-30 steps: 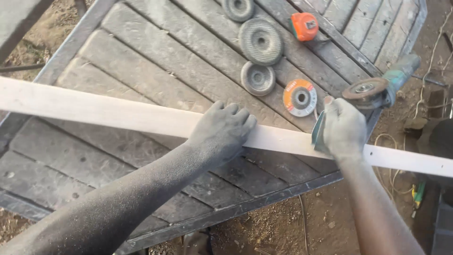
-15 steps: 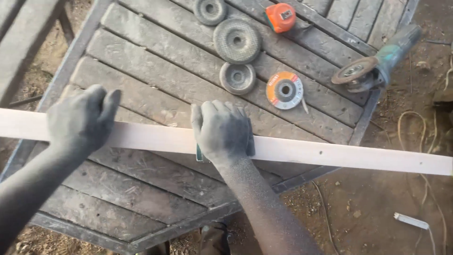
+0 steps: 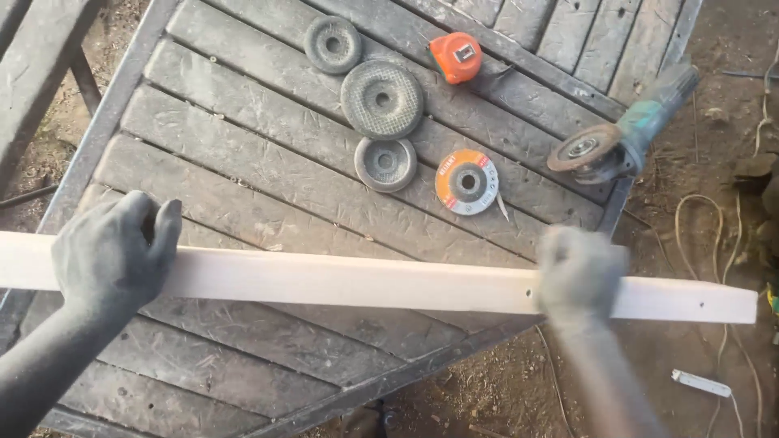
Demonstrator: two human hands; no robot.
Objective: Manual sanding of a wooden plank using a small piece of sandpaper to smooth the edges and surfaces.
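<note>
A long pale wooden batten lies across a weathered slatted bench top, its right end sticking out past the bench edge. My left hand, dusty grey, is clamped over the batten near its left end. My right hand rests on the batten toward the right, blurred by motion, so what it holds under the palm is hidden. Two small holes show in the batten close to the right hand.
On the bench lie three grey grinding discs, an orange-labelled disc, an orange tape measure and an angle grinder at the right edge. Cables and a white strip lie on the dirt ground.
My left hand has stayed gripping the batten's left end. My right hand has slid rightward along the batten, from its middle to near the right end.
</note>
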